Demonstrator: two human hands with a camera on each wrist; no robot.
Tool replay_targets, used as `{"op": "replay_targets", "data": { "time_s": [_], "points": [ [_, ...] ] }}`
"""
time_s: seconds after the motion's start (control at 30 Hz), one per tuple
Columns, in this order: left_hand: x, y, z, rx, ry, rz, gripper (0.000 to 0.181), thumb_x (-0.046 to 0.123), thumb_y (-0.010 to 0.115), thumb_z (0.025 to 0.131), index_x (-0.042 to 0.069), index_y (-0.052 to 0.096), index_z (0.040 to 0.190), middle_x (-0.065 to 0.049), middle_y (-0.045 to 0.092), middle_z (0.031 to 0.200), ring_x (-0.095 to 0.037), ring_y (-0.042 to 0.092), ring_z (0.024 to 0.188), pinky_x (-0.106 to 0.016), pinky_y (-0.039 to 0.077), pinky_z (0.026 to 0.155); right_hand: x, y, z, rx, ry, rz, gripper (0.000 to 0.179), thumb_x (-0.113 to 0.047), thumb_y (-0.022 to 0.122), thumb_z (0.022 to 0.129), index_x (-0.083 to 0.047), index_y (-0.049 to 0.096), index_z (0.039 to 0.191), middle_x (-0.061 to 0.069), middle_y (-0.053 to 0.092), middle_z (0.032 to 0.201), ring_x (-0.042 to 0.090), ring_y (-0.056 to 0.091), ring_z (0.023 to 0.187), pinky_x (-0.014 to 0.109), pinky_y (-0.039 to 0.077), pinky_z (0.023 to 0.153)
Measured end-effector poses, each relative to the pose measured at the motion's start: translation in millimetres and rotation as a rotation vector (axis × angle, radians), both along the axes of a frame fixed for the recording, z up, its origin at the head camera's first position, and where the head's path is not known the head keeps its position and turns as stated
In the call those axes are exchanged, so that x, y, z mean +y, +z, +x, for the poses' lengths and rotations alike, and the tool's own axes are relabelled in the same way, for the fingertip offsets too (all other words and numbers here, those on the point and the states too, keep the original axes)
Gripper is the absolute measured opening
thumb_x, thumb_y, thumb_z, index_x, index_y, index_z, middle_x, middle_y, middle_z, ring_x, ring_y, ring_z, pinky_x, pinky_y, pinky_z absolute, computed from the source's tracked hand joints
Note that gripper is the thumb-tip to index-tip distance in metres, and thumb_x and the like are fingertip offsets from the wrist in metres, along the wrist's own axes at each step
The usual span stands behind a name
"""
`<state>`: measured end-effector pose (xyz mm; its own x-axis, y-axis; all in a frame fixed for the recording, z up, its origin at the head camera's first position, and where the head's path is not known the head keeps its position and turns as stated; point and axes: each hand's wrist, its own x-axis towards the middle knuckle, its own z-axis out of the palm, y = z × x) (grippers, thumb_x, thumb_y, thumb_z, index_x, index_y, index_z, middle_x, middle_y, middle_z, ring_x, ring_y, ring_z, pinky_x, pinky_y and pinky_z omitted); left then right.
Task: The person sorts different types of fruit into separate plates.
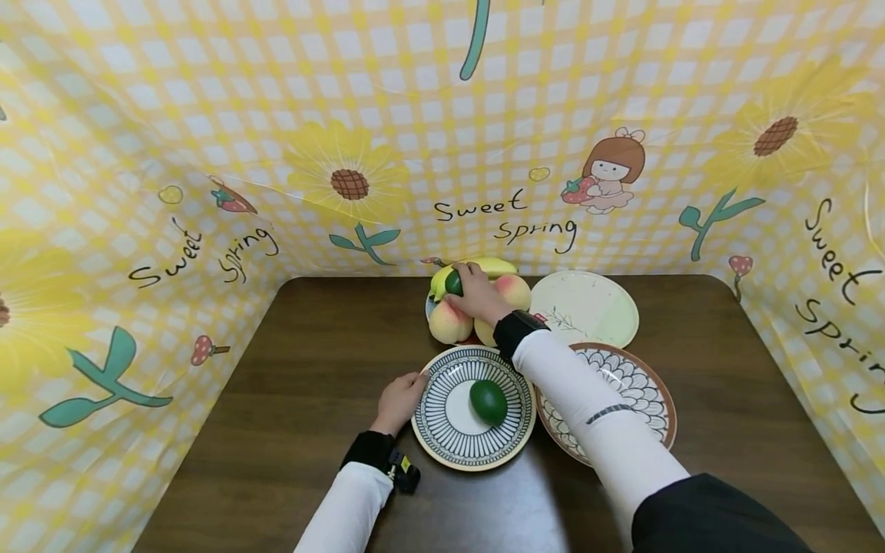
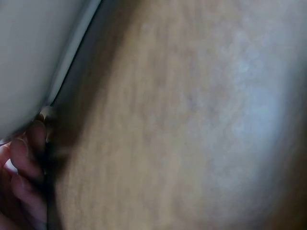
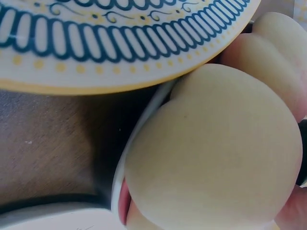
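My left hand (image 1: 401, 402) grips the left rim of a patterned blue-and-white plate (image 1: 442, 453), its fingers (image 2: 26, 158) curled beneath the edge in the left wrist view. A dark green oval fruit (image 1: 488, 402) lies on that plate. Beyond it, my right hand (image 1: 479, 293) reaches over a heap of fruit and grips a second dark green fruit (image 1: 453, 283), partly hidden by the fingers. Close by are peaches (image 1: 451, 322) and bananas (image 1: 492, 266). In the right wrist view a large pale peach (image 3: 216, 148) hides most of that hand.
A pale green plate (image 1: 615, 307) stands at the back right. Nearer, a brown-rimmed plate with a petal pattern (image 1: 660, 407) lies partly under my right forearm. Checked yellow cloth (image 1: 415, 115) walls in the back and sides of the brown wooden table (image 1: 311, 346).
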<state>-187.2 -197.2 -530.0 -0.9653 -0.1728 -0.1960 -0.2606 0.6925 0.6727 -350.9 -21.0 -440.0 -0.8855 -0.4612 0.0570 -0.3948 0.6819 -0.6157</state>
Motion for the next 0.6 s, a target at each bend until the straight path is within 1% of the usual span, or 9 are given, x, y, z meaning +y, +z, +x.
{"op": "replay_targets", "data": {
  "time_s": [0.1, 0.17, 0.27, 0.4, 0.5, 0.6],
  "points": [
    [-0.3, 0.4, 0.0, 0.007, 0.006, 0.007, 0.043, 0.041, 0.045, 0.106, 0.010, 0.074, 0.100, -0.008, 0.072, 0.092, -0.019, 0.064, 0.085, -0.035, 0.046, 0.079, 3, 1.5, 1.4, 0.029, -0.001, -0.029, 0.068, -0.028, 0.064, 0.101, -0.004, 0.033, 0.157, 0.028, 0.034, 0.158, 0.043, 0.045, 0.142, 0.050, 0.045, 0.115],
    [-0.5, 0.7, 0.2, 0.010, 0.006, 0.011, 0.043, 0.040, 0.045, 0.106, 0.009, 0.073, 0.098, -0.010, 0.072, 0.091, -0.022, 0.064, 0.085, -0.036, 0.046, 0.079, 6, 4.0, 3.5, 0.044, 0.003, -0.039, 0.068, -0.027, 0.064, 0.101, -0.003, 0.034, 0.156, 0.029, 0.033, 0.159, 0.043, 0.045, 0.142, 0.050, 0.045, 0.115],
    [-1.1, 1.3, -0.1, 0.017, 0.011, 0.009, 0.043, 0.039, 0.045, 0.106, 0.008, 0.074, 0.099, -0.011, 0.073, 0.094, -0.025, 0.066, 0.088, -0.037, 0.048, 0.081, 10, 10.5, 8.4, 0.042, 0.018, -0.058, 0.068, -0.026, 0.064, 0.100, -0.003, 0.034, 0.157, 0.028, 0.033, 0.160, 0.043, 0.044, 0.143, 0.050, 0.045, 0.115],
    [-1.4, 1.6, -0.5, 0.022, 0.016, 0.006, 0.044, 0.039, 0.045, 0.105, 0.007, 0.076, 0.109, -0.012, 0.076, 0.105, -0.029, 0.069, 0.102, -0.044, 0.051, 0.090, 14, 17.4, 16.3, 0.030, 0.048, -0.085, 0.070, -0.026, 0.065, 0.100, -0.003, 0.033, 0.157, 0.027, 0.033, 0.160, 0.042, 0.045, 0.143, 0.050, 0.044, 0.116],
    [-0.9, 0.7, -0.5, 0.018, 0.014, 0.010, 0.046, 0.039, 0.044, 0.106, 0.007, 0.076, 0.114, -0.013, 0.076, 0.111, -0.032, 0.069, 0.109, -0.047, 0.052, 0.095, 17, 17.2, 21.3, 0.053, 0.067, -0.096, 0.070, -0.025, 0.066, 0.099, -0.003, 0.034, 0.156, 0.026, 0.034, 0.159, 0.040, 0.047, 0.141, 0.049, 0.045, 0.115],
    [0.2, -1.2, 0.0, 0.008, 0.013, 0.011, 0.046, 0.040, 0.044, 0.106, 0.008, 0.076, 0.114, -0.012, 0.076, 0.110, -0.031, 0.069, 0.108, -0.046, 0.051, 0.095, 22, 14.2, 26.5, 0.090, 0.081, -0.110, 0.068, -0.025, 0.068, 0.098, -0.002, 0.037, 0.154, 0.026, 0.036, 0.157, 0.039, 0.049, 0.139, 0.048, 0.047, 0.113]
  ]
}}
